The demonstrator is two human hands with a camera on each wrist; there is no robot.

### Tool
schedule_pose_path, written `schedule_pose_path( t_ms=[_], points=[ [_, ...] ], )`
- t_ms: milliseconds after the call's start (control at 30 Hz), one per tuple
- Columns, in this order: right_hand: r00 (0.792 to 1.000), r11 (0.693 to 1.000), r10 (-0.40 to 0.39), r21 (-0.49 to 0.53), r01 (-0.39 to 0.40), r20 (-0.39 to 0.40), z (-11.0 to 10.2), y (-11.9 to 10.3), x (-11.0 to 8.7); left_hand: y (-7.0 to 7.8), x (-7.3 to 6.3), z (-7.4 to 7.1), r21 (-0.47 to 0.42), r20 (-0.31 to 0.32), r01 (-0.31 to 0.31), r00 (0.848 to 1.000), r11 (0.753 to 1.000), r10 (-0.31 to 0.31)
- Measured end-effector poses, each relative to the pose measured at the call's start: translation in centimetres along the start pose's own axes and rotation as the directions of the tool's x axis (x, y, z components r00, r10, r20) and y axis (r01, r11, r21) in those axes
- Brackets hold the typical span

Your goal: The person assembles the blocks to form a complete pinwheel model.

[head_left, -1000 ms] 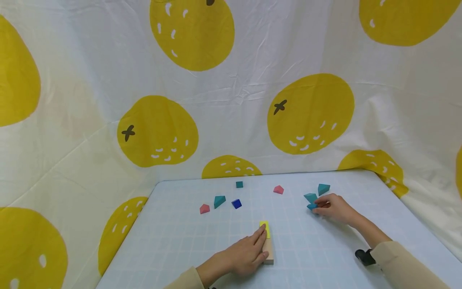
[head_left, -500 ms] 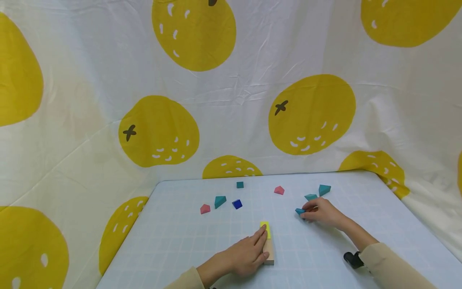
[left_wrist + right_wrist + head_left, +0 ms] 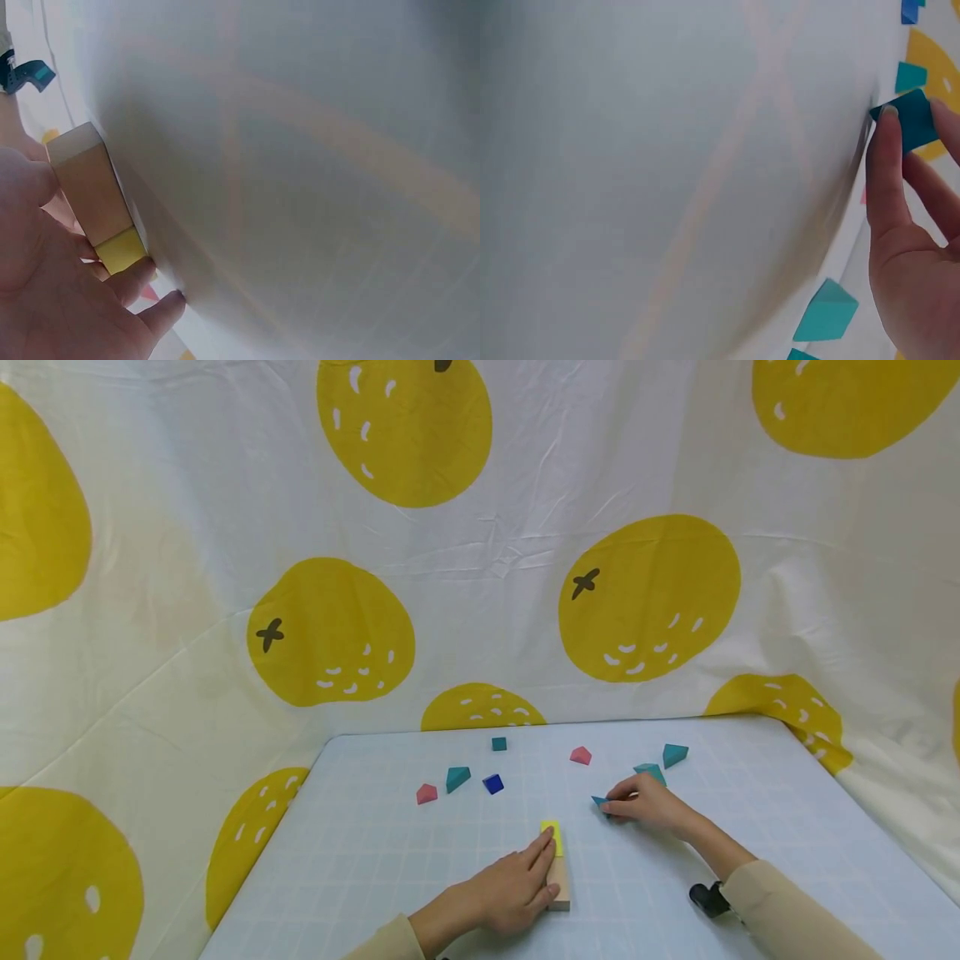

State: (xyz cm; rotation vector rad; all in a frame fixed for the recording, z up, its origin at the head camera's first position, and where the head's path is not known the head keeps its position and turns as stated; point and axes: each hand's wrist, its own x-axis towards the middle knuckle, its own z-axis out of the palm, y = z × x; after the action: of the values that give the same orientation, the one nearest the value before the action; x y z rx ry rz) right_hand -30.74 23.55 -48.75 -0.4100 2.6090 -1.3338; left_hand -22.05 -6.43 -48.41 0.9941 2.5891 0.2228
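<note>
In the head view my left hand [image 3: 512,888] rests along a plain wooden block [image 3: 558,887] and a yellow block [image 3: 551,835], set end to end. Its fingers lie fairly straight on the yellow one, and the thumb touches the wooden one. The left wrist view shows the wooden block [image 3: 93,187] meeting the yellow block [image 3: 122,250] beside the fingers. To the right, my right hand [image 3: 649,805] pinches a blue-teal triangular block [image 3: 600,803] between thumb and fingers, low over the table. That triangular block [image 3: 916,120] appears close up in the right wrist view, partly covered by fingertips.
Behind the right hand lie two teal blocks, a nearer one [image 3: 651,772] and a farther one [image 3: 675,755]. A pink block [image 3: 581,756] sits at the back. Left of centre are a blue block [image 3: 492,784], a teal wedge [image 3: 457,778], a pink block [image 3: 426,793] and a small green block [image 3: 498,743].
My right hand has slid left and slightly nearer with the blue-teal triangular block, away from the two teal blocks. The left hand stays in place on its blocks.
</note>
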Motion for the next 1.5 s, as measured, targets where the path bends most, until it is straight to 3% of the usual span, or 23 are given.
schedule_pose_path(
  t_ms=[433,700,1100,1500],
  points=[
    [0.997,0.994,0.062,0.084,-0.065,0.039,2.7,-2.0,1.1,-0.2,0.1,0.1,-0.008,0.004,-0.006,1.000,1.000,0.006],
    [0.994,0.990,0.113,0.079,-0.113,0.011,3.9,-2.9,1.8,-0.2,0.2,0.1,0.008,-0.005,-0.014,1.000,1.000,0.014],
    [0.993,0.993,0.116,0.004,-0.116,-0.027,4.4,-3.4,1.5,-0.1,0.2,0.1,0.018,-0.013,-0.026,1.000,1.000,0.026],
    [0.991,0.992,0.129,0.018,-0.128,-0.048,4.2,-3.4,1.1,-0.1,0.2,0.1,0.014,-0.005,-0.017,1.000,1.000,0.017]
  ],
)
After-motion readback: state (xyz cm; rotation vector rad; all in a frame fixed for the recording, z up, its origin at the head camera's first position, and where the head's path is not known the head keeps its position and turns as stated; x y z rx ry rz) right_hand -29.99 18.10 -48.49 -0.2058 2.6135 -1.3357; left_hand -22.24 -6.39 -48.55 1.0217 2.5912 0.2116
